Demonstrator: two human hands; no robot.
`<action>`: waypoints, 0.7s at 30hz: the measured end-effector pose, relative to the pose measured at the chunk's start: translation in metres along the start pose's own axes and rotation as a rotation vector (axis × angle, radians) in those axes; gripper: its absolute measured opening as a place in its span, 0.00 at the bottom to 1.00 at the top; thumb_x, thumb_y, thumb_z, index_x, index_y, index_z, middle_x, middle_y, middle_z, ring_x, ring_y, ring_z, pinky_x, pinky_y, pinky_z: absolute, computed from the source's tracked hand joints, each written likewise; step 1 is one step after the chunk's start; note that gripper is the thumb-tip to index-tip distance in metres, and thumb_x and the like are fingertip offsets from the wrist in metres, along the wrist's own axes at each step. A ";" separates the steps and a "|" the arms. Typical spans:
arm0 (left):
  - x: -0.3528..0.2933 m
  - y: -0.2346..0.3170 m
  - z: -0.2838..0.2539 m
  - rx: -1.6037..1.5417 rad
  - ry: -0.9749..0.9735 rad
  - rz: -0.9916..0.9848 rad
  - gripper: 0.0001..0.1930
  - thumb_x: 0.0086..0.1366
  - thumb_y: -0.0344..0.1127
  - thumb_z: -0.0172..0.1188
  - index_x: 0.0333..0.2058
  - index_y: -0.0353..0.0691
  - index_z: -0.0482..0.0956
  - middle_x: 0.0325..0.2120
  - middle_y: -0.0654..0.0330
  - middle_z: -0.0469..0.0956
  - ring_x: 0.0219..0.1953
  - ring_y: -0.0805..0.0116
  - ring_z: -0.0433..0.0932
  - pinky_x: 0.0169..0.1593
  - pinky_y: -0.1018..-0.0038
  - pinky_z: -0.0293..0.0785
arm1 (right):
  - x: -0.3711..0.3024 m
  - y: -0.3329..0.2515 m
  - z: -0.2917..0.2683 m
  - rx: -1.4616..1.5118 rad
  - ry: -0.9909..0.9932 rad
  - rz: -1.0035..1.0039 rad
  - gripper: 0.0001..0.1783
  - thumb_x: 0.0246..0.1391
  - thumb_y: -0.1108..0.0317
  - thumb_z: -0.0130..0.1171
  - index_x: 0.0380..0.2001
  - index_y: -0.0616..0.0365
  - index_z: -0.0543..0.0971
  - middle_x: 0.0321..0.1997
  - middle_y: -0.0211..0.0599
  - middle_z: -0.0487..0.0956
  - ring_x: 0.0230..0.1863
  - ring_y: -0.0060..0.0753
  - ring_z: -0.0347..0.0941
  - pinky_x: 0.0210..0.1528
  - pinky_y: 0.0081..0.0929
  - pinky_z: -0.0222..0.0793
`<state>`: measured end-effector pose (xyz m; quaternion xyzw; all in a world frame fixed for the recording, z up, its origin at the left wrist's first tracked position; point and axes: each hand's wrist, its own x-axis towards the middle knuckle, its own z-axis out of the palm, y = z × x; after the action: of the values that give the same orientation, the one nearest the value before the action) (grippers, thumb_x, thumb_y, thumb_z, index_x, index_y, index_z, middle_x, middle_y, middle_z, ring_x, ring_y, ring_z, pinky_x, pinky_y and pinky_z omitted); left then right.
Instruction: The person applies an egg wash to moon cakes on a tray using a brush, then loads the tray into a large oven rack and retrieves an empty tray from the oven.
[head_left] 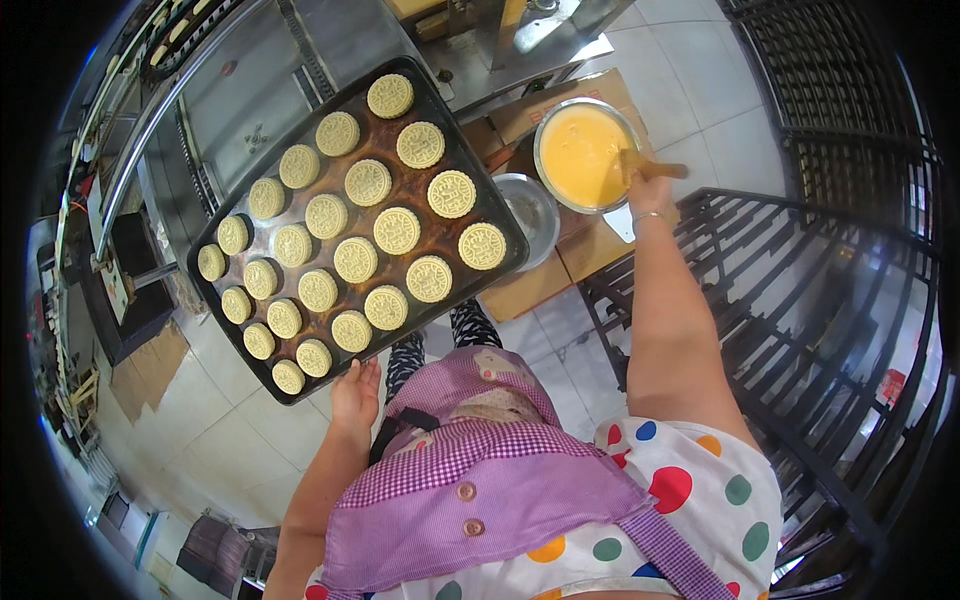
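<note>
A dark rectangular baking tray (pixel 300 235) lies tilted across the left of the view, bearing rows of round, pale yellow pastries with stamped tops (pixel 356 260). My left hand (pixel 357 395) is at the tray's near edge, its fingers curled against the rim; part of the grip is hidden. To the right, my right hand (pixel 650 190) is closed round a brush with a flat wooden handle (pixel 668 169). The brush's head reaches over the right side of a round metal bowl (pixel 541 150) of yellow-orange liquid (pixel 582 155), and its bristles are not clearly seen.
Beside the bowl sits a second metal basin (pixel 535 220), on cardboard (pixel 540 290). A black slatted rack (pixel 740 290) stands close to my right arm. Metal machinery (pixel 245 110) lies beyond the tray, and pale floor tiles (pixel 220 430) show below it.
</note>
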<state>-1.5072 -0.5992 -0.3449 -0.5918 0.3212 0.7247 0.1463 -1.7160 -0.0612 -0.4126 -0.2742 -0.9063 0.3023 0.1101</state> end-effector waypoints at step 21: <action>0.012 -0.017 -0.008 -0.130 -0.001 -0.003 0.07 0.63 0.22 0.48 0.39 0.32 0.62 0.32 0.52 0.73 0.32 0.59 0.77 0.35 0.67 0.78 | -0.101 -0.082 -0.018 0.423 -0.441 0.228 0.26 0.50 0.76 0.53 0.55 0.54 0.66 0.44 0.38 0.76 0.43 0.33 0.75 0.40 0.30 0.73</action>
<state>-1.4940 -0.5941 -0.3618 -0.6001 0.2723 0.7442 0.1087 -1.6615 -0.1639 -0.3521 -0.2730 -0.7888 0.5464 -0.0688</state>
